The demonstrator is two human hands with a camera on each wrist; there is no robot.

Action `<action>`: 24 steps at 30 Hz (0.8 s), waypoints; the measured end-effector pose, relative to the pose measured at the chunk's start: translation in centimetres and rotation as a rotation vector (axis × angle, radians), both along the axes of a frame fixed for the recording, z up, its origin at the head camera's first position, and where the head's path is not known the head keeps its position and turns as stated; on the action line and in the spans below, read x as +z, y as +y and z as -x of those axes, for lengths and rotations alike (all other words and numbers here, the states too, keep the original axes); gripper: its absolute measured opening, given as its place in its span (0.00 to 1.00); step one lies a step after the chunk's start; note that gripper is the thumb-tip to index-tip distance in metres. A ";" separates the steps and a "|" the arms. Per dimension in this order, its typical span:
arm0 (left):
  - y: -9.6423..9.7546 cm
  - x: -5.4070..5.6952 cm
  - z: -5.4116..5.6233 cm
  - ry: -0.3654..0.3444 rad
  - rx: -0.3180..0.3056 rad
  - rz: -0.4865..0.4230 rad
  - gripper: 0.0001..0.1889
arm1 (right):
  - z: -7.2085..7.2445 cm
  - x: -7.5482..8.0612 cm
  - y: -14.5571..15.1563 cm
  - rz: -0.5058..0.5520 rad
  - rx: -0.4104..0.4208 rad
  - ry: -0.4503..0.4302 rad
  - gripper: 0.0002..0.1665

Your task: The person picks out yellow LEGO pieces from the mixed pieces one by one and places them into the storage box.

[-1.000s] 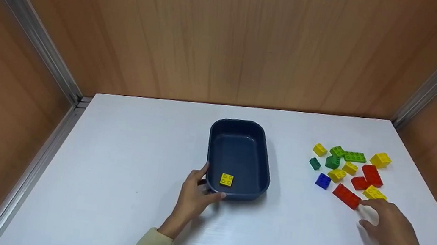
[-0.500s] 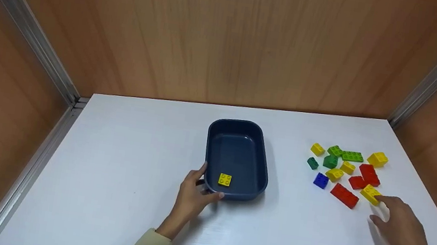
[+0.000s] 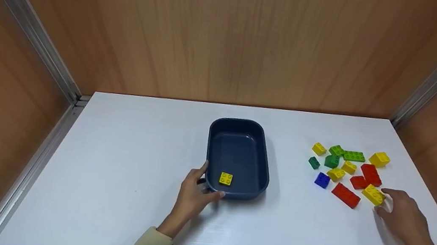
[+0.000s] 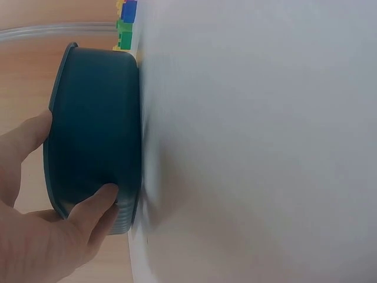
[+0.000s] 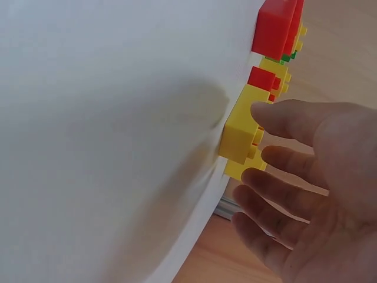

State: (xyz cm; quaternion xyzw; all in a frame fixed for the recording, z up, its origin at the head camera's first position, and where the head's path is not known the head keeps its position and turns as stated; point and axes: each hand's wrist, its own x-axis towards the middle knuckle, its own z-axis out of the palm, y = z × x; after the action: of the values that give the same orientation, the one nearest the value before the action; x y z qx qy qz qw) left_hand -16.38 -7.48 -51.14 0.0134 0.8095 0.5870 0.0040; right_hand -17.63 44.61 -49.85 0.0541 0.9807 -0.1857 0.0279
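Note:
My left hand (image 3: pixel 192 198) holds the near-left corner of a dark blue rectangular tray (image 3: pixel 258 160), thumb at the front rim and a finger along the left side. The left wrist view shows the fingertips against the outside of the tray (image 4: pixel 94 118). A small yellow brick (image 3: pixel 226 178) lies inside, near its front. At the right, my right hand (image 3: pixel 408 219) is beside a long yellow brick (image 3: pixel 374 194), thumb and fingers apart. In the right wrist view the thumb overlaps that yellow brick (image 5: pixel 238 132); whether it touches is unclear.
Left of the right hand lie a long red brick (image 3: pixel 346 195) and a blue brick (image 3: pixel 322 180). Behind are more red, yellow and green bricks, including a flat green one (image 3: pixel 354 156). Wooden panels (image 3: pixel 234 39) enclose the white table (image 3: pixel 133 149) at back and sides.
My right hand has moved from the long red brick to the right, to the long yellow brick, whose angle has shifted slightly. My left hand and the tray have stayed in place.

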 end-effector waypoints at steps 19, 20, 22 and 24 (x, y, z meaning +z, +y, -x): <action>0.0 0.0 -0.1 -0.002 0.002 0.001 0.53 | 1.5 -0.5 0.2 -0.006 0.004 -0.011 0.38; 0.1 0.0 -0.1 -0.002 0.003 0.005 0.53 | 1.5 -0.5 0.1 -0.004 0.002 -0.011 0.37; 0.1 0.0 -0.1 -0.002 0.004 0.010 0.53 | 1.4 -0.5 0.1 0.001 -0.001 -0.009 0.37; 0.0 0.0 -0.1 -0.002 0.006 0.016 0.53 | 1.4 -0.5 0.1 0.004 0.000 0.001 0.36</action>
State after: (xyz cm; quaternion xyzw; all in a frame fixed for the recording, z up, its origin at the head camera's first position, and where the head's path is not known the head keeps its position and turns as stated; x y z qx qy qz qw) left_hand -16.31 -7.45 -51.12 0.0105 0.8140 0.5807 0.0033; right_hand -18.99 44.73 -50.30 0.0541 0.9803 -0.1877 0.0274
